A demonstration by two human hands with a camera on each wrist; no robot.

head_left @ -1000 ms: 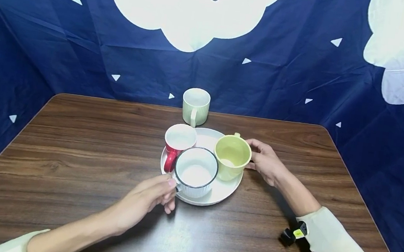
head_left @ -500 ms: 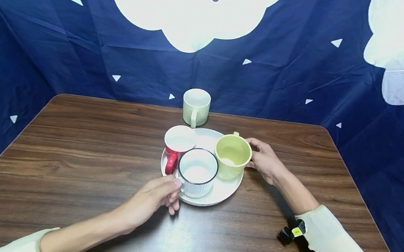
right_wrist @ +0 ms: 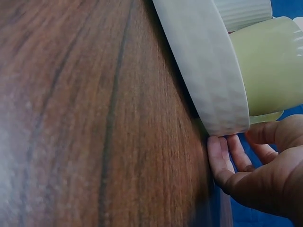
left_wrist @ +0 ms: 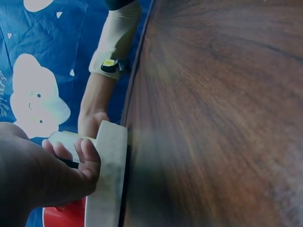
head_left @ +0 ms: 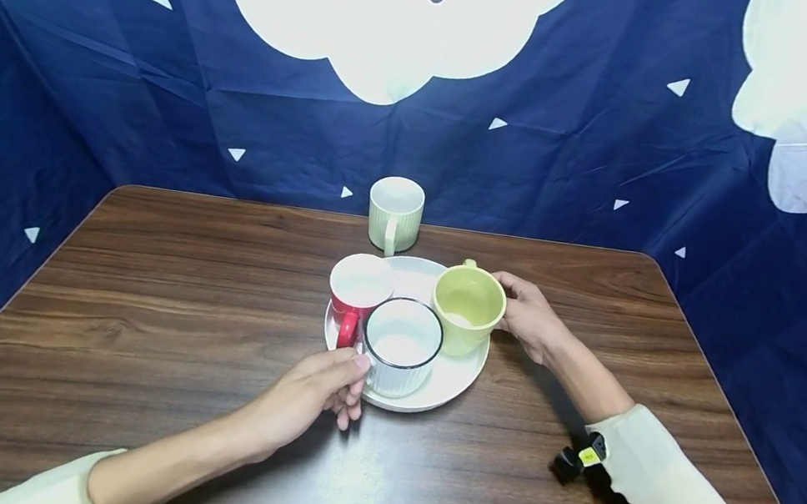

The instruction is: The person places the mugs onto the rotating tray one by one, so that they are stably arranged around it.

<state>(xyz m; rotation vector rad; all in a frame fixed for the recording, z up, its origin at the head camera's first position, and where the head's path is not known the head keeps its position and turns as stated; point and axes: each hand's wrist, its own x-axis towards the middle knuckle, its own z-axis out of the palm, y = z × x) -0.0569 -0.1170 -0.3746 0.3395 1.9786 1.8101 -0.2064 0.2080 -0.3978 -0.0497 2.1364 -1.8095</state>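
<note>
In the head view my left hand (head_left: 319,389) pinches the handle side of a white ribbed mug (head_left: 399,378) with a dark rim; the fingers hide most of its handle. That mug stands upright at the front of a white round plate (head_left: 454,383). Behind it on the left is a red mug (head_left: 349,310), white inside, its handle facing forward. A yellow-green mug (head_left: 461,335) occupies the plate's right side, handle pointing back. My right hand (head_left: 527,318) is beside it, and the right wrist view shows its fingers (right_wrist: 218,153) and thumb gripping the plate's edge.
Behind the plate a pale green ribbed mug (head_left: 394,221) stands on the wooden table (head_left: 161,315), handle forward. A dark blue cloth (head_left: 297,130) with white cloud shapes hangs along the table's back and sides. A small black device (head_left: 578,458) is strapped at the right sleeve.
My left hand has shifted the white mug slightly right. The red mug's handle has swung a little right, and the yellow-green mug has turned slightly and edged back. My right hand stays nearly still.
</note>
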